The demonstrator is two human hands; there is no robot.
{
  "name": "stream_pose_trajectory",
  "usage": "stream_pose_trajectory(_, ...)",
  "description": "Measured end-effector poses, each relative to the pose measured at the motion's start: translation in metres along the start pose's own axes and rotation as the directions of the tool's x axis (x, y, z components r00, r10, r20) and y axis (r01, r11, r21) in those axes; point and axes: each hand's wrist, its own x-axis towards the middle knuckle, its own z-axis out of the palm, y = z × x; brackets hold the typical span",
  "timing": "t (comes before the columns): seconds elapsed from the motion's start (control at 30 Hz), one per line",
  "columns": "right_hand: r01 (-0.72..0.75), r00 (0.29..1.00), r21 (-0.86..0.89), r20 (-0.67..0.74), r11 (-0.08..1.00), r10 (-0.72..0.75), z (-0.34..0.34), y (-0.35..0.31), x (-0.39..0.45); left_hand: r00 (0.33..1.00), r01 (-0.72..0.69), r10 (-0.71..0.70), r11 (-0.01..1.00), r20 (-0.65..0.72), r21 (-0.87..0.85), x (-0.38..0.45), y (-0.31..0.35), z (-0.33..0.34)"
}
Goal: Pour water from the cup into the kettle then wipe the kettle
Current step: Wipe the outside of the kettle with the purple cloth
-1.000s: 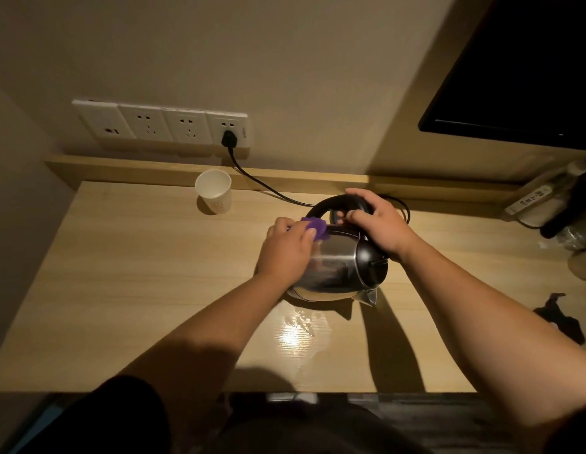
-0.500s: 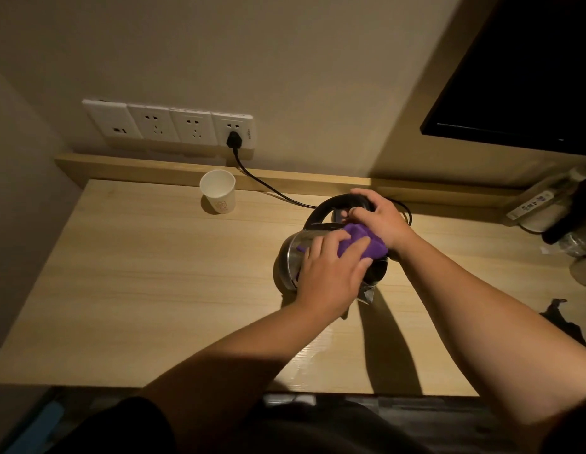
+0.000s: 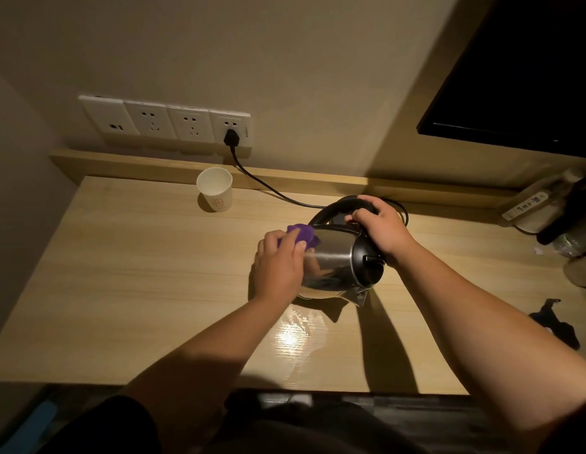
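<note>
A steel kettle [image 3: 334,260] with a black lid and handle sits tilted at the middle of the wooden desk [image 3: 138,273], spout toward me. My right hand [image 3: 381,226] grips its black handle at the back. My left hand [image 3: 278,265] holds a purple cloth [image 3: 303,235] against the kettle's left side, most of the cloth hidden under my fingers. A white paper cup [image 3: 215,194] stands upright at the back left, apart from both hands.
A black cord [image 3: 268,188] runs from the wall socket [image 3: 231,132] to behind the kettle. A wet patch [image 3: 298,335] shines on the desk in front of the kettle. Bottles and dark items [image 3: 566,224] crowd the right end. A dark screen [image 3: 520,77] hangs upper right.
My left hand slid the purple cloth from the kettle's top near the lid back to its left side. The right hand kept its grip on the handle.
</note>
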Motion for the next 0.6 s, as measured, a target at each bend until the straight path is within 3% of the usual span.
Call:
stream_pose_trajectory(0.1, -0.013, 1.0, 0.006, -0.025, 1.0, 0.014, 0.001, 0.002, 0.001, 0.987, -0.16, 0.16, 0.987, -0.003, -0.015, -0.018, 0.03, -0.002)
stream_pose_trajectory(0.2, -0.043, 0.998, 0.019, -0.045, 0.999, 0.044, 0.002, 0.004, 0.0, 0.929, -0.365, 0.368, 0.928, -0.027, 0.072, -0.032, 0.046, 0.002)
stream_pose_trajectory(0.37, -0.087, 0.995, 0.06, -0.046, 0.994, 0.09, 0.003, 0.009, -0.005, 0.861, -0.499, 0.507, 0.857, -0.037, 0.129, -0.029, 0.028, 0.007)
stream_pose_trajectory(0.43, -0.101, 0.992, 0.075, -0.064, 0.992, 0.106, 0.002, 0.011, -0.006, 0.893, -0.444, 0.449, 0.889, -0.022, 0.11, -0.025, 0.016, 0.005)
stream_pose_trajectory(0.5, -0.132, 0.986, 0.104, -0.086, 0.986, 0.141, 0.0, 0.012, -0.009, 0.965, -0.262, 0.263, 0.961, 0.006, 0.084, -0.019, -0.001, 0.002)
stream_pose_trajectory(0.6, -0.168, 0.977, 0.135, -0.108, 0.977, 0.183, 0.0, 0.012, -0.01, 0.995, -0.096, 0.093, 0.986, 0.029, 0.134, -0.009, -0.034, -0.005)
